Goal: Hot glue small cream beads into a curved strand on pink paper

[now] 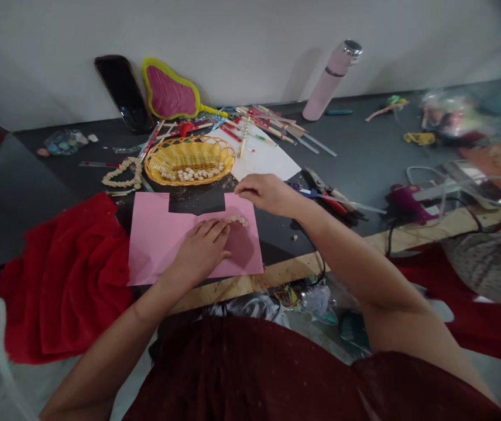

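Observation:
A sheet of pink paper (158, 234), cut out at its far edge, lies on the dark table before me. My left hand (202, 248) rests on it, fingers lying flat and the thumb apart. Its fingertips touch the end of a short curved row of small pale beads or chips (238, 220). Above the paper's far right corner, my right hand (270, 195) is closed in a pinch; what it holds, if anything, is too small to make out. Just beyond the paper is a yellow woven basket (189, 153) with similar pale pieces inside.
A heart-shaped ring of pale pieces (119, 182) and red cloth (66, 280) are on the left. Behind stand a phone (123, 93) and a pink bottle (327, 82). Pliers (332, 190) and a purple glue gun (408, 203) lie right. Sticks are scattered behind the basket.

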Tool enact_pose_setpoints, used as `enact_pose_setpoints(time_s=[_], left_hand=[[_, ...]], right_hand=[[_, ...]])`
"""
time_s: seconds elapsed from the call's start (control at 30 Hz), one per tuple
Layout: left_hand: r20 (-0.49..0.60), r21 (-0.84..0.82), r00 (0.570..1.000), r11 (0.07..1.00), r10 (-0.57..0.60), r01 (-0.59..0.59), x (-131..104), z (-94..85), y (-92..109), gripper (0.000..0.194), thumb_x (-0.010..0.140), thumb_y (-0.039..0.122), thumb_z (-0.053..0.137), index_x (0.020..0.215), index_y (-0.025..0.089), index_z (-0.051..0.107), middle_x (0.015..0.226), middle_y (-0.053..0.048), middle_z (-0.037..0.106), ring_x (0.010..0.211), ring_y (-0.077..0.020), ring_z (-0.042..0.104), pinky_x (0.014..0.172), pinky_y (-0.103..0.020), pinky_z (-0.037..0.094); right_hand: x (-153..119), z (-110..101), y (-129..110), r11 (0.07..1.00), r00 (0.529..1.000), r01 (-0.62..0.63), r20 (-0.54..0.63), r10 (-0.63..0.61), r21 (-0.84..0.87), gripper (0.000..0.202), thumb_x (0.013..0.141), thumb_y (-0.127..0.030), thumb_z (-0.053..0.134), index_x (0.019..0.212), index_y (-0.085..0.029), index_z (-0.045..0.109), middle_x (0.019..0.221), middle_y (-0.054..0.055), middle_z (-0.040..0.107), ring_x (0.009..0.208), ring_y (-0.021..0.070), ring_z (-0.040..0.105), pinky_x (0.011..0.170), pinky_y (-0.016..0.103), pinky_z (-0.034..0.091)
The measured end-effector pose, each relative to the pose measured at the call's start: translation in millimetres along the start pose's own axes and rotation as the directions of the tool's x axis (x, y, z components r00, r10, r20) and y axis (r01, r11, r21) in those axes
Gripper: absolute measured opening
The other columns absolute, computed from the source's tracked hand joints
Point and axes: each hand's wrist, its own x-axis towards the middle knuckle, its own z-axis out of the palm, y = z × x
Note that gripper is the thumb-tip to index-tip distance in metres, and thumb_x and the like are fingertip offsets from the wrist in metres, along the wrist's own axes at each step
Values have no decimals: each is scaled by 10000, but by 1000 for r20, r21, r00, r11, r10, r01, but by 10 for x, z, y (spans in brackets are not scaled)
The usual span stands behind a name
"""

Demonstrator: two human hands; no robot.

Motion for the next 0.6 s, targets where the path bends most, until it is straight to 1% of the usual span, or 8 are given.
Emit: enact_pose_setpoints(time_s=[0.07,0.13,0.2,0.3,0.47,0.53,0.57,0.6], left_hand=[[-1,1,1000,1000,2,-2,-2,7,-2,616,1001,424,595,1497,75,492,1547,-181,527,1418,-329,483,1196,-470,368],[-5,2,1000,1000,4,-4,-3,8,-3,623,1002,430,594,1501,73,486,1561,-179,512,1420,-328,481,1197,-466,367],[-8,6,1000,1000,3,-3,-5,6,-2,629,1003,432,592,1506,71,480,1569,-176,503,1420,-330,479,1202,-464,359],[-7,11,1000,1000,0,0,-8,-4,3,644,997,440,601,1504,62,482,1566,-184,505,1422,-341,473,1201,-473,358],[5,5,1000,1000,-5,5,-5,-24,10,633,989,426,617,1486,53,503,1518,-186,556,1409,-343,487,1194,-466,365],[4,-3,1000,1000,-11,11,-2,-25,11,618,992,420,612,1488,66,504,1526,-177,551,1410,-334,488,1193,-460,367],[5,-7,1000,1000,-13,13,-1,-25,11,610,995,412,607,1491,74,501,1537,-172,541,1413,-330,486,1194,-460,367],[7,-11,1000,1000,-12,12,1,-25,10,602,997,399,605,1495,80,497,1546,-167,533,1416,-325,484,1195,-460,367]], right_hand=[[128,201,-55,996,986,39,162,-27,-74,228,950,-183,542,1054,-203,744,1048,78,735,980,204,652,876,312,474],[246,352,-93,987,956,87,291,-45,-135,257,929,-123,536,1047,-181,756,1086,96,734,1002,201,660,891,303,472],[325,444,-109,978,930,129,361,-62,-166,255,917,-103,548,1039,-167,762,1085,104,732,1000,198,666,883,294,470],[368,517,-102,969,916,168,392,-84,-183,211,910,-95,571,982,-163,757,1041,88,729,962,187,666,852,285,467],[364,619,-41,961,932,177,352,-93,-214,134,932,-98,583,889,-163,693,987,70,711,905,157,648,828,282,471],[348,613,9,972,966,118,250,-64,-203,133,964,-138,567,879,-167,666,964,53,703,918,126,641,851,262,468],[329,584,39,979,985,67,168,-34,-193,141,975,-164,557,876,-169,658,953,43,702,910,109,637,849,248,467],[300,534,70,982,999,-15,48,24,-186,155,981,-190,550,865,-175,652,937,33,703,893,94,633,840,232,466]])
